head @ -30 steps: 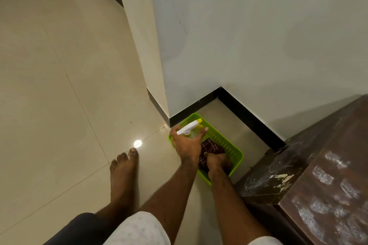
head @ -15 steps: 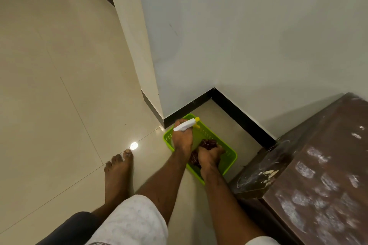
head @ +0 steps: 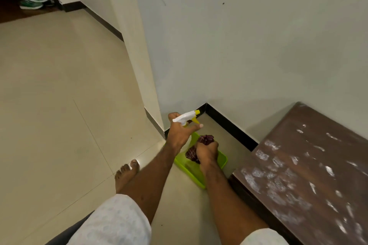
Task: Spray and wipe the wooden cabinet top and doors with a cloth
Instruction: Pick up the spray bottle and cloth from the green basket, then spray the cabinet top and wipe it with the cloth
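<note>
My left hand grips a spray bottle with a white head and yellow nozzle, held above a green plastic basket on the floor. My right hand is closed on a bunched dark red checked cloth, which hangs partly over the basket. The wooden cabinet top is at the right, dark brown and covered with white powdery smudges. Its doors are out of sight.
A cream wall and a protruding column with black skirting stand behind the basket. My bare left foot rests on the beige tiled floor. Green shoes lie in a dark doorway at the far top left.
Both hands have risen out of the basket, the left lifting the spray bottle and the right pulling up the cloth. My view has lifted and widened.
</note>
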